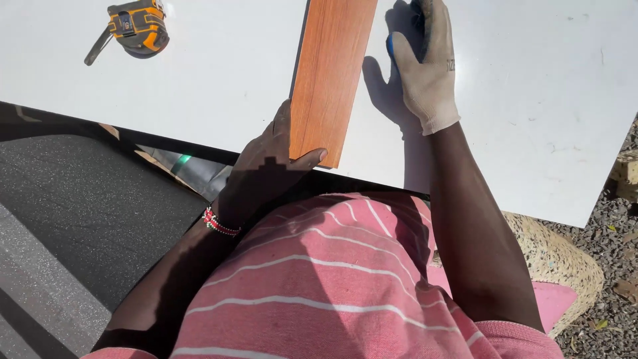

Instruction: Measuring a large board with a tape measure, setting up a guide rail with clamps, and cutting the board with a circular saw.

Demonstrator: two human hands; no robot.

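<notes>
1. Wooden strip (330, 73): a flat, straight-edged length of reddish-brown laminate or veneer, lying on the white board (219, 80) and running off the top of the view. Near end sits just inside the board's near edge.
2. Left hand (266, 169): bare, narrow grip on the strip's near end, thumb across the end corner, fingers along its left edge. Beaded bracelet (220, 224) at the wrist.
3. Right hand (428, 66): in a pale knit glove, resting on the board just right of the strip, curled round something blue; what it is I cannot tell.
4. Handling, as a judgement: strip looks stiff, thin and light; smooth face likely slippery, so edges and end give the surest hold.
5. Board: smooth, glossy, hard, faintly scuffed.
6. Tape measure (137, 25): yellow-and-black, well left of the strip, on the board.
</notes>
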